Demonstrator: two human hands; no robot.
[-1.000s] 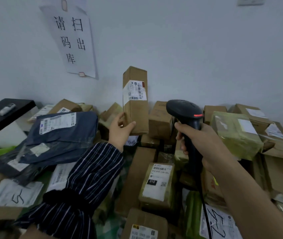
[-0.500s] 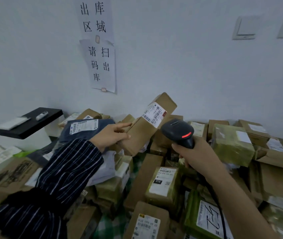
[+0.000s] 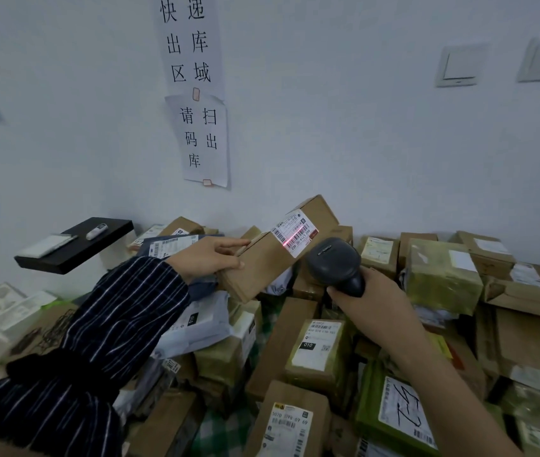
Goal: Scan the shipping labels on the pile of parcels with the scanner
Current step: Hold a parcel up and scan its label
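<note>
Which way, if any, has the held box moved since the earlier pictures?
Yes. The box has tipped from upright to slanting rightward, judged against the wall sign.

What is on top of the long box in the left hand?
A white shipping label with barcodes, crossed by a red scan line. The left hand covers one end of the box; underside hidden.
</note>
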